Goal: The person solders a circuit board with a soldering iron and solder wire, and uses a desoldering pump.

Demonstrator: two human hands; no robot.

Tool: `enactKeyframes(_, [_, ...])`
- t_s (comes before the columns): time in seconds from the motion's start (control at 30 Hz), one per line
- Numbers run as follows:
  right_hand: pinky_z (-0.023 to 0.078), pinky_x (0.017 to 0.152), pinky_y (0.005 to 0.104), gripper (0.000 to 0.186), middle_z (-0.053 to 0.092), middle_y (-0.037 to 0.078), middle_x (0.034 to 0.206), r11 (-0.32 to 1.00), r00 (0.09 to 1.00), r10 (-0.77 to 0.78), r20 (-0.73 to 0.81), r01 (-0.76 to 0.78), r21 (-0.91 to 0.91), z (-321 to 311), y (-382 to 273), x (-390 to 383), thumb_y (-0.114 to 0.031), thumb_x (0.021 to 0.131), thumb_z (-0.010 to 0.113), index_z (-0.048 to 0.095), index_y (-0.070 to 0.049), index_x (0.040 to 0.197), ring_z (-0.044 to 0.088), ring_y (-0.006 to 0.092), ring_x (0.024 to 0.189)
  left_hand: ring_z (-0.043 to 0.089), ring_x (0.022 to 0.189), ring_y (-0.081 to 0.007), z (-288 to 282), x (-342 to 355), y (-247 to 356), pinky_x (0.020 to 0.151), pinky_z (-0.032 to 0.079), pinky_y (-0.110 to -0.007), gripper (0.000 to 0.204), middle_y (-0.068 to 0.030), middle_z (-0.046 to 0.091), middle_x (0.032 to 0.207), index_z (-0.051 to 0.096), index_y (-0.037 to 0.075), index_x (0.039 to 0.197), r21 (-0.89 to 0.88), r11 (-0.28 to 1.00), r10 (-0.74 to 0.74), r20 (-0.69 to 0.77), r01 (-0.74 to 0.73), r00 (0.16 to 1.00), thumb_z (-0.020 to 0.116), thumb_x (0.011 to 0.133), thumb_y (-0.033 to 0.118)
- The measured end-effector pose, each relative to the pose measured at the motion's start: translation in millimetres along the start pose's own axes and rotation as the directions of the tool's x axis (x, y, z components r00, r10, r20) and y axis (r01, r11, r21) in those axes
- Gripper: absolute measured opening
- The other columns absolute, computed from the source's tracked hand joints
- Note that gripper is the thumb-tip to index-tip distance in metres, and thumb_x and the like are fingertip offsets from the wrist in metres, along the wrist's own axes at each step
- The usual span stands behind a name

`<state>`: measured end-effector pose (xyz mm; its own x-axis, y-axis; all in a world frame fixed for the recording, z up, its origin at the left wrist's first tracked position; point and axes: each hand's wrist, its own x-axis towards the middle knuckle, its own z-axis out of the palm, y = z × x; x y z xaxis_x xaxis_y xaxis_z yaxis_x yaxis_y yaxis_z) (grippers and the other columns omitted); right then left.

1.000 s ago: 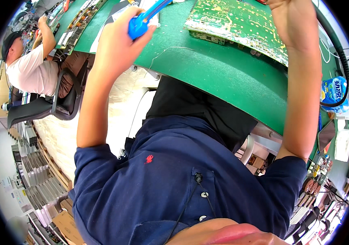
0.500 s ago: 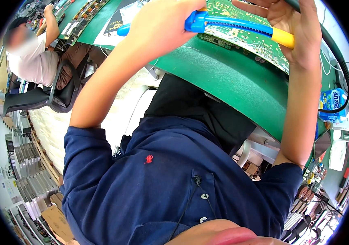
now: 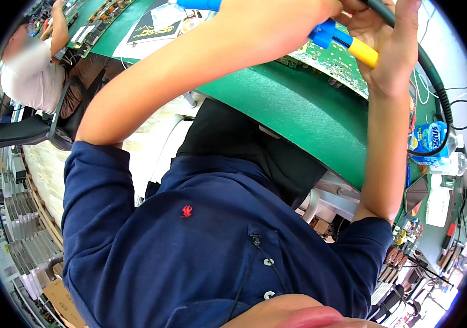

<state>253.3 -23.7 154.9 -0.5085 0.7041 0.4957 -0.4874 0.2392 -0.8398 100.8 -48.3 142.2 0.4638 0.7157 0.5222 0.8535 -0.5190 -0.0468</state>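
Note:
My left hand (image 3: 299, 19) is closed around a long blue tool; its blue end (image 3: 198, 4) sticks out past my wrist. On the other side of the fist show a blue block (image 3: 322, 34), a short toothed stretch and a yellow end (image 3: 363, 52). That yellow end lies against the palm of my right hand (image 3: 389, 49), whose thumb stands apart, with the other fingers partly out of the picture. A thick dark hose (image 3: 429, 65) passes behind the thumb. Below the tool, a green circuit board (image 3: 343, 68) lies on the green table (image 3: 277, 98).
At the left, another person in a pale shirt (image 3: 28, 76) sits in a black chair (image 3: 31, 134) beside a populated circuit board (image 3: 99, 27). White sheets and a black packet (image 3: 154, 27) lie on the table. Right of my forearm stand a blue pouch (image 3: 430, 142) and a phone (image 3: 416, 192).
My left hand has moved right, nearer my right hand. The blue block is now closer to the yellow end, and less of the toothed stretch shows. The whole scene has shifted left.

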Motion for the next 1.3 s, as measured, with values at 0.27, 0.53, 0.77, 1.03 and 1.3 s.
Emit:
enactKeyframes(0.27, [0.049,0.075,0.0282,0.056,0.064,0.016,0.085,0.951,0.994,-0.076,-0.078,0.049,-0.306,0,10,0,-0.051,0.097,0.029,0.054,-0.002,0.095,0.063,0.0191,0.083,0.063,0.068,-0.0323,20,3,-13,0.058,0.050,-0.042,0.024,-0.0136,0.062,0.083,0.058,0.010,0.095,-0.151,0.987,0.048,-0.016,-0.050,0.999,0.060,0.071,0.007])
enactKeyframes(0.53, [0.051,0.077,0.0298,0.039,0.067,0.016,0.086,0.702,0.954,-0.299,0.014,0.230,-0.674,-3,8,2,-0.038,0.097,0.040,0.056,-0.002,0.096,0.066,0.0194,0.081,0.060,0.074,-0.0391,21,-36,-64,0.065,0.046,-0.046,0.030,-0.0177,0.062,0.075,0.056,0.009,0.098,-0.193,0.971,-0.142,0.000,0.139,0.990,0.063,0.069,0.010])
enactKeyframes(0.77, [0.049,0.075,0.0249,0.029,0.069,0.010,0.086,0.556,0.892,-0.448,-0.062,0.223,-0.801,5,21,3,-0.029,0.096,0.046,0.059,-0.003,0.100,0.065,0.0145,0.081,0.060,0.085,-0.0359,20,-75,-116,0.076,0.047,-0.039,0.043,-0.0223,0.059,0.086,0.043,0.001,0.111,-0.204,0.856,-0.457,0.131,0.475,0.880,0.061,0.074,0.015])
enactKeyframes(1.03, [0.048,0.072,0.0246,0.033,0.069,0.008,0.087,0.676,0.901,-0.387,-0.196,0.133,-0.724,-3,27,8,-0.034,0.096,0.045,0.060,-0.005,0.102,0.064,0.0130,0.083,0.063,0.063,-0.0267,54,-80,-237,0.055,0.051,-0.037,0.039,-0.0187,0.060,0.079,0.047,-0.004,0.102,-0.010,0.710,-0.699,0.116,0.704,0.706,0.062,0.077,0.021])
enactKeyframes(1.3, [0.050,0.069,0.0260,0.051,0.068,0.011,0.083,0.629,0.891,-0.409,-0.194,0.121,-0.768,-1,27,3,-0.047,0.097,0.034,0.058,-0.003,0.105,0.066,0.0158,0.077,0.066,0.063,-0.0297,89,-44,-233,0.053,0.054,-0.039,0.049,-0.0221,0.064,0.078,0.052,-0.008,0.103,0.017,0.560,-0.787,0.322,0.828,0.526,0.063,0.078,0.032])
